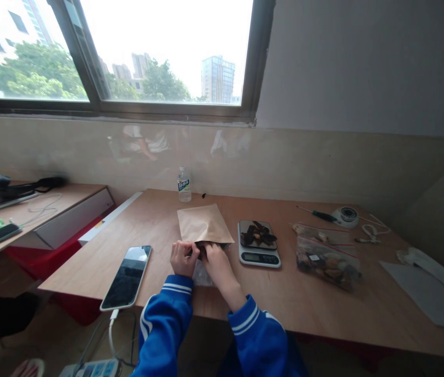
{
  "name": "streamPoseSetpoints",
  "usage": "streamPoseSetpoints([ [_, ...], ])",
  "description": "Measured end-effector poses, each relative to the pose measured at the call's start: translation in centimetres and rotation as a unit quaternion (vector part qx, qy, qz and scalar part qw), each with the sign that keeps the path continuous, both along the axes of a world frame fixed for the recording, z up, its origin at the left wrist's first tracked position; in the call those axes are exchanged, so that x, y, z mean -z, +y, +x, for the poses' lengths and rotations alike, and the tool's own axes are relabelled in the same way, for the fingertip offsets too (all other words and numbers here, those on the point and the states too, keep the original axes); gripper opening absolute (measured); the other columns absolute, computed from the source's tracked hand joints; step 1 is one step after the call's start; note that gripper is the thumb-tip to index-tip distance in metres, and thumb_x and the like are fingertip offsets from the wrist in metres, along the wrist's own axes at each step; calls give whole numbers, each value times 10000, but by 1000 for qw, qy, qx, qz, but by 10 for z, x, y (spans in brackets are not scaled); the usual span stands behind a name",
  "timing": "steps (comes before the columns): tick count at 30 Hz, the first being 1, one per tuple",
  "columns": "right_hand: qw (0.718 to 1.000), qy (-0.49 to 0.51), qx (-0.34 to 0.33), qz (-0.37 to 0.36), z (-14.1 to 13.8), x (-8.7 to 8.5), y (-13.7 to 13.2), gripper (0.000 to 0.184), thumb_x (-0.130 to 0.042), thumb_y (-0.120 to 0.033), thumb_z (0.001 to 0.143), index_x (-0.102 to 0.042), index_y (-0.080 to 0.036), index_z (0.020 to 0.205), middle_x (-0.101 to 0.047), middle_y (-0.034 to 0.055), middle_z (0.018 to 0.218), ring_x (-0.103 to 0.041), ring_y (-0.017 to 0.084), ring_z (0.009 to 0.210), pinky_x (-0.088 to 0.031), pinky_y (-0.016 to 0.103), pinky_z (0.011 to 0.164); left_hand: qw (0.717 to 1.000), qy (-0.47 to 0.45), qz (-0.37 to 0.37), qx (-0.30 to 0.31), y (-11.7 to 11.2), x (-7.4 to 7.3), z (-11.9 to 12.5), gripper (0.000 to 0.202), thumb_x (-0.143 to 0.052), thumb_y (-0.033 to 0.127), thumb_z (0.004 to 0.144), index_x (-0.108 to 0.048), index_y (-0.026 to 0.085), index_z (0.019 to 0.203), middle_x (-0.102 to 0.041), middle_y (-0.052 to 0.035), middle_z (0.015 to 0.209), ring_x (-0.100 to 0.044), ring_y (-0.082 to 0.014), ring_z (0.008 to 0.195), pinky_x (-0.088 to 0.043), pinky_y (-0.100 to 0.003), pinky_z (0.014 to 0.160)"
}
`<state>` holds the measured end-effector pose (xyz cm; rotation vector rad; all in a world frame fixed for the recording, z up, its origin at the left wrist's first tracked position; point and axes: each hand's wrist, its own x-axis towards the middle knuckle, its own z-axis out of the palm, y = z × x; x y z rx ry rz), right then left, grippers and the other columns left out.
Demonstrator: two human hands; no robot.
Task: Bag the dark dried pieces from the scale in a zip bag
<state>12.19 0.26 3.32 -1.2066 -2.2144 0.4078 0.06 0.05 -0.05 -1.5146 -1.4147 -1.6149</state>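
Observation:
A brown paper pouch [204,223] lies flat on the wooden table [269,293] in front of me. My left hand [182,257] pinches the near, open edge of the pouch. My right hand [217,263] is closed at the same edge, over something dark at the mouth; what it is I cannot make out. A clear plastic piece lies under both hands. To the right of the pouch stands a small kitchen scale [258,243] with dark dried pieces [258,234] on its platform. Both sleeves are blue with white stripes.
A phone [128,276] on a white cable lies left of my hands. Zip bags [326,256] of dried goods sit right of the scale. A water bottle [184,184], a screwdriver [318,213], a tape roll [346,214], paper sheets [430,296]. Another desk [29,209] stands left.

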Motion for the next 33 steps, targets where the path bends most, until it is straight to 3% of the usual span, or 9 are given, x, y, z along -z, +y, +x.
streamPoseSetpoints([
  [10, 980, 189, 5, 61, 24, 10, -17, 277, -423, -98, 883, -658, -206, 982, -676, 65, 928, -625, 201, 896, -514, 340, 813, 1000, -1, 4, -10, -1, -2, 1, 165, -571, 139, 779, -500, 215, 652, -476, 33, 558, -472, -132, 565, -387, -260, 542],
  [15, 964, 250, 40, 77, 67, 9, -31, 240, -451, -198, 901, -651, -232, 1029, -685, 52, 949, -641, 190, 897, -528, 336, 814, 1000, -17, -7, -11, 0, 1, -1, 164, -571, 165, 778, -506, 216, 636, -482, 27, 557, -472, -135, 564, -389, -264, 540],
  [22, 960, 168, 180, 132, 140, 20, 3, 278, -437, -299, 906, -683, -213, 1005, -682, 83, 946, -644, 205, 869, -518, 353, 798, 999, -25, -16, -11, 1, 1, -1, 159, -583, 191, 763, -515, 214, 621, -460, 33, 534, -454, -132, 542, -390, -261, 537],
  [27, 969, 31, 208, 134, 143, 25, 34, 323, -390, -274, 919, -702, -200, 952, -606, 81, 771, -569, 191, 661, -488, 316, 631, 1000, -23, -18, -10, 2, 1, -2, 155, -577, 187, 769, -516, 216, 629, -461, 32, 539, -452, -134, 549, -389, -261, 549],
  [33, 959, 12, 201, 199, 134, 35, 30, 320, -391, -207, 911, -646, -171, 1100, -582, 135, 1178, -534, 248, 949, -459, 431, 851, 1000, 4, 1, -12, 2, 0, -2, 147, -576, 144, 764, -509, 215, 654, -472, 35, 553, -449, -132, 552, -381, -256, 549],
])
